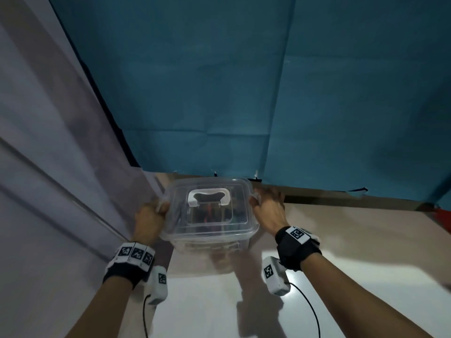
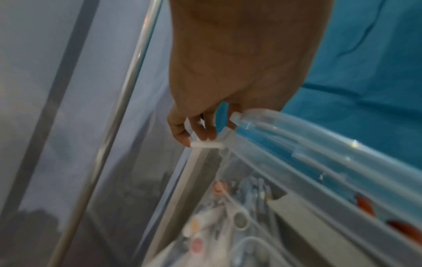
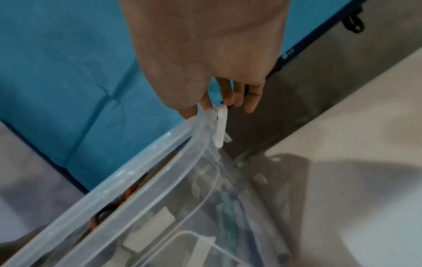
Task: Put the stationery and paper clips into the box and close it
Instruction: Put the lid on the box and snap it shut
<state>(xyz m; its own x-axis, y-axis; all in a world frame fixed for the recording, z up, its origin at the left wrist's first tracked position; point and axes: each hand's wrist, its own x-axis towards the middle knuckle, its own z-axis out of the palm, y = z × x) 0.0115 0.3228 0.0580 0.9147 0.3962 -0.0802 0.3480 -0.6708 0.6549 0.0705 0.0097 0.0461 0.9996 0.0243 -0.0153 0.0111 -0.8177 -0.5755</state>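
Observation:
A clear plastic box [image 1: 211, 236] stands on the table with its clear lid [image 1: 180, 191] on top and a white handle [image 1: 209, 196] lying flat on the lid. My left hand [image 1: 149, 215] curls its fingers round the white left latch [image 2: 206, 144]. My right hand [image 1: 268, 208] pinches the white right latch [image 3: 221, 124]. Pens and markers [image 2: 205, 224] and orange scissor handles [image 2: 365, 206] show through the walls. In both wrist views a narrow gap shows between the lid [image 3: 137, 171] and the box rim [image 3: 164, 189].
The pale table [image 1: 353, 240] stretches right and toward me. A blue cloth [image 1: 244, 93] hangs just behind the box. A grey panel [image 1: 48, 142] stands close on the left. The dark lower edge of a screen [image 3: 287, 53] runs behind my right hand.

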